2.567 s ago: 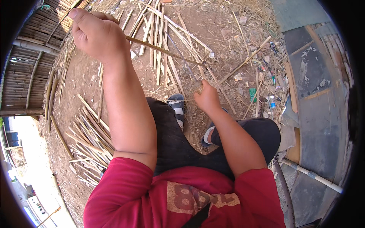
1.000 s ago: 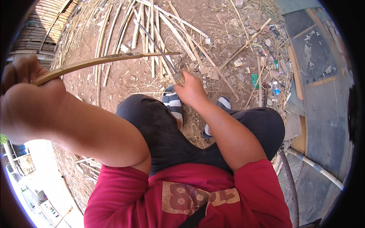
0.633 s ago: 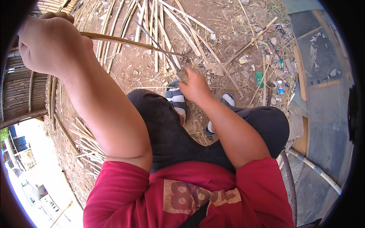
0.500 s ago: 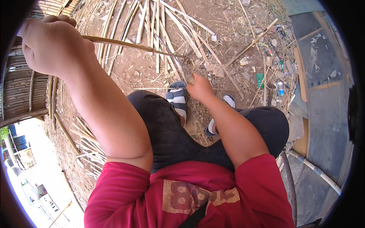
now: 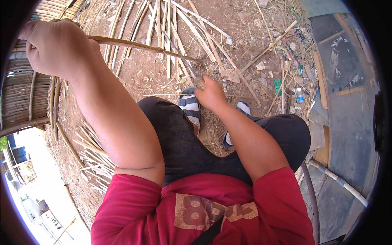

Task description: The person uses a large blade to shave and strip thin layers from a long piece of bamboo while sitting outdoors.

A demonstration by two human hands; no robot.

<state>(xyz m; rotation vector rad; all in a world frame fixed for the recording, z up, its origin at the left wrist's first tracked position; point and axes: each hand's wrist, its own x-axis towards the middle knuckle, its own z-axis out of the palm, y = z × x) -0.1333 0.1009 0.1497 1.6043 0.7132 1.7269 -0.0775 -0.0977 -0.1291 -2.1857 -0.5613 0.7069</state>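
My left hand (image 5: 57, 47), raised at the upper left, is closed around one end of a brown bamboo stick (image 5: 134, 44). The stick reaches right across the view, and its far end stops near the middle. Closed on a handle, my right hand (image 5: 211, 94) is low in front of my feet. A long, thin dark blade (image 5: 185, 63) points up and left from that fist, so it looks like a knife. The blade crosses the stick in the view; whether they touch I cannot tell.
Split bamboo strips (image 5: 169, 24) lie spread on the dirt ahead. More strips (image 5: 96, 157) are piled at the left, below a bamboo wall (image 5: 18, 90). On the right are litter, a plastic bottle (image 5: 300, 94) and a dark sheet panel (image 5: 347, 134). My sandalled feet (image 5: 190, 104) are beneath my hands.
My right hand has shifted slightly left and up, and its blade now shows crossing the stick. My left hand has barely moved, still gripping the stick.
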